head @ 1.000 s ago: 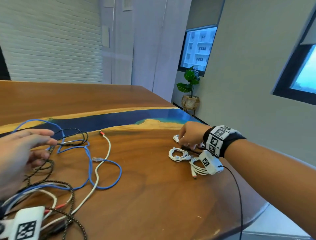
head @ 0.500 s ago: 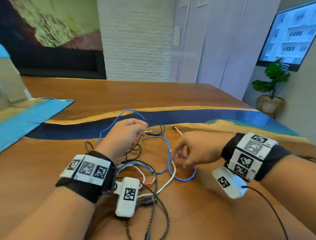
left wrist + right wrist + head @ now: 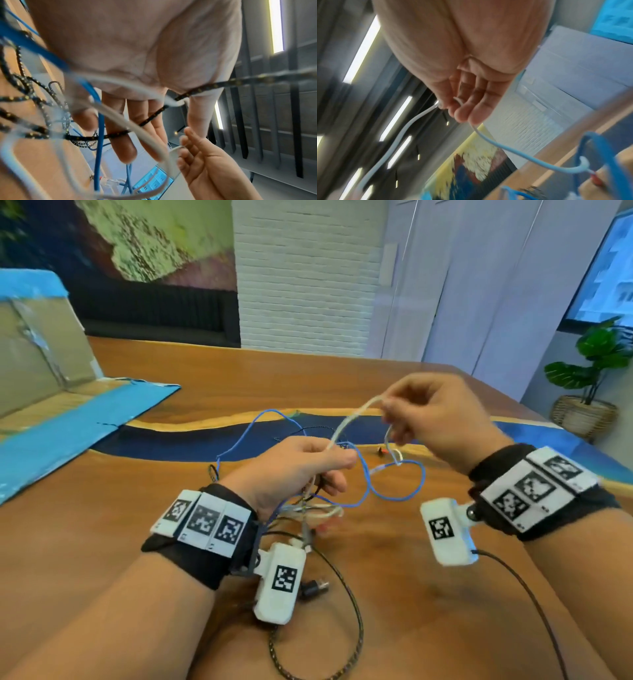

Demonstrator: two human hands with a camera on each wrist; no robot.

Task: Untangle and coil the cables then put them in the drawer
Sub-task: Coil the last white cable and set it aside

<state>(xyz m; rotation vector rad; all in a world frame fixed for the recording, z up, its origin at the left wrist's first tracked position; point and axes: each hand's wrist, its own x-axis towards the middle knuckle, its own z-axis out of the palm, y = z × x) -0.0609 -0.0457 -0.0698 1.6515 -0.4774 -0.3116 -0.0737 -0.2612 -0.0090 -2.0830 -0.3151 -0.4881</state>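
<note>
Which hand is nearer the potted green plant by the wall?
Right. The right hand is raised on the side of the potted green plant; the left hand sits lower, farther across the table.

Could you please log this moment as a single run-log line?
stage: untangling | left hand: pinches white cable | right hand: pinches white cable, raised | blue cable: on table

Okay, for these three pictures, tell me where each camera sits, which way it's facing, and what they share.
Head: worn on the head, facing forward and down at the wooden table; shows both forearms, left hand and right hand.
Left wrist: under the left hand, looking along its fingers into the tangle, ceiling behind; the right hand shows too.
Right wrist: under the right hand, looking up along its fingers.
Shared: the white cable both hands hold.
</note>
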